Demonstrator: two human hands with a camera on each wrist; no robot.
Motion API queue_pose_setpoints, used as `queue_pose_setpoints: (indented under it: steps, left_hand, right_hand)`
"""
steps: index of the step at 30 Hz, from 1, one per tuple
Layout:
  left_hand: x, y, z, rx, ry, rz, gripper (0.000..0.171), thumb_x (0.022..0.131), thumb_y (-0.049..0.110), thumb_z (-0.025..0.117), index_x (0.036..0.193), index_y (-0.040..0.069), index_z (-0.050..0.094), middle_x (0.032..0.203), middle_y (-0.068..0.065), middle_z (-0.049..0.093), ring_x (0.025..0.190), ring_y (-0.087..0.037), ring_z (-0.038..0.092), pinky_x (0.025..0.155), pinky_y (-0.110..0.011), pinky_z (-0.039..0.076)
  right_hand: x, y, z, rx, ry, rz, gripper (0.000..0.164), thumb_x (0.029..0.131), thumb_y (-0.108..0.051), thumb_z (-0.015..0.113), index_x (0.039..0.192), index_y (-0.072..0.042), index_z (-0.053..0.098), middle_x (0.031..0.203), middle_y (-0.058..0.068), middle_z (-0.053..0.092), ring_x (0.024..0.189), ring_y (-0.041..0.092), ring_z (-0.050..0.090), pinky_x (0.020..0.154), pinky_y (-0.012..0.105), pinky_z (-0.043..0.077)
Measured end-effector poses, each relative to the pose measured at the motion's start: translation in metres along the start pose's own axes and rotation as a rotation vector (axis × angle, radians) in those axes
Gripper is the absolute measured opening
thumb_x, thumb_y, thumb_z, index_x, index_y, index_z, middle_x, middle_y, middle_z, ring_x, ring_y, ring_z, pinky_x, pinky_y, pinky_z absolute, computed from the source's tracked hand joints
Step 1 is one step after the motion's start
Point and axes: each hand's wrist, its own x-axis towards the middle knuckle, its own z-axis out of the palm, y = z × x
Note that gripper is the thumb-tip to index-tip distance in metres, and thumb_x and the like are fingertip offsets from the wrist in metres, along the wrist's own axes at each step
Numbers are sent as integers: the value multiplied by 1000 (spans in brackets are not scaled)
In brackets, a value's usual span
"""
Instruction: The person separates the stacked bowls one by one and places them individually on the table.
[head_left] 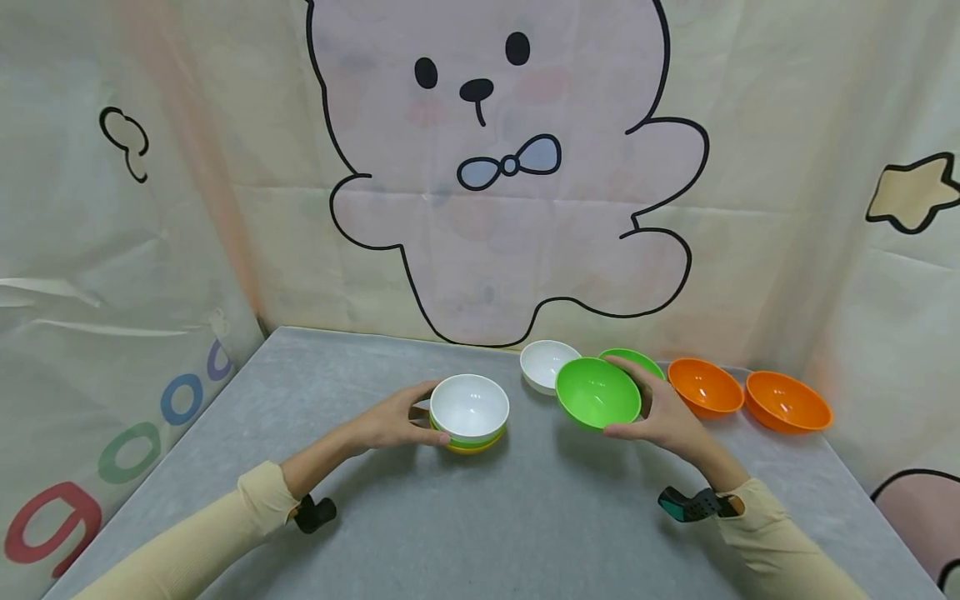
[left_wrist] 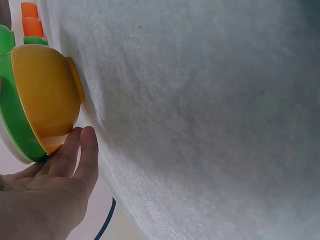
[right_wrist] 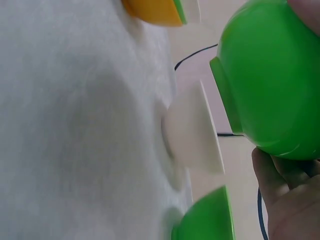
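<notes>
A: Where is the left hand?
B: At the left side of the bowl stack, gripping it, thumb on the near side and fingers around the far left.
A: What makes up the stack?
B: A white bowl on top, a green middle bowl under it, and a yellow bowl at the bottom. I can't tell if its foot touches the grey-covered table.
A: And the right hand?
B: To the right of the stack, well apart from it. Its thumb and fingers are closed on the rim and side of a green bowl.
A: Is that one on the table?
B: No, it is held above it, mouth up, with a shadow below.
A: The others?
B: All stand beyond the stack, to its right: nearest a second white bowl, then another green bowl, partly hidden by the right hand, then two orange bowls side by side, farthest from the stack.
</notes>
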Motion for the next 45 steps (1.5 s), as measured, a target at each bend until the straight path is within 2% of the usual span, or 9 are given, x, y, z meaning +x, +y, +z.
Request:
queue_pose_setpoints:
  steps: [5,13,18,21,25,35,38,40,45]
  left_hand:
    - [0,0,0,0,-1,0,89,87,20,84,158,5,33,149,-15,45,130,-39,50,100,-45,50]
    - [-1,-3,0,10,3,-2,88,87,21,84,157,6,34,149,-17,45,126,-39,54,98,-43,51]
    - [-1,-6,-1,13,0,-1,88,87,21,83,158,6,33,150,-17,44,127,-39,54,98,-43,51]
    - [-1,-6,0,10,0,0,88,87,20,83,158,6,33,151,-17,43,127,-39,54,99,-43,51]
    - [-1,-5,0,16,0,0,89,87,21,84,158,6,33,151,-17,43,128,-39,53,100,-44,50]
    - [-1,-2,1,22,5,-6,89,87,22,83,159,7,32,152,-18,42,127,-39,54,101,-46,49]
    - [-1,0,1,24,1,-1,89,87,23,83,158,6,32,151,-18,42,127,-39,54,101,-46,49]
    - [-1,1,1,25,-3,2,89,87,23,83,158,6,32,151,-18,42,127,-39,54,102,-46,48]
    - [-2,2,1,31,-5,-5,90,88,24,83,158,5,31,151,-18,42,127,-38,54,102,-47,48]
  right_hand:
    - [-15,5,-11,-22,17,11,91,74,0,90,152,-5,42,150,14,40,117,26,50,89,24,52]
    - [-42,14,-29,-59,61,51,91,76,4,87,154,-1,39,151,20,38,119,10,48,90,17,49]
    - [-57,19,-37,-59,101,48,91,74,9,86,152,3,39,146,17,45,119,7,50,90,16,48]
    - [-66,20,-42,-131,142,41,91,72,8,88,150,3,41,140,15,49,115,5,51,87,13,47]
    - [-80,21,-51,-220,191,68,91,72,5,90,149,2,43,136,9,50,109,2,50,82,10,47]
    - [-115,34,-79,-281,244,160,85,78,4,86,150,3,40,136,-20,44,110,-2,45,79,8,45]
    - [-125,38,-89,-305,247,190,83,80,2,85,150,2,39,136,-21,43,109,-2,45,78,8,44]
    - [-133,39,-94,-313,245,210,83,81,1,84,150,3,38,134,-17,45,107,-2,46,77,9,45]
    - [-158,42,-107,-392,260,298,90,84,-10,86,157,-6,34,129,-18,43,100,-6,44,72,8,42]
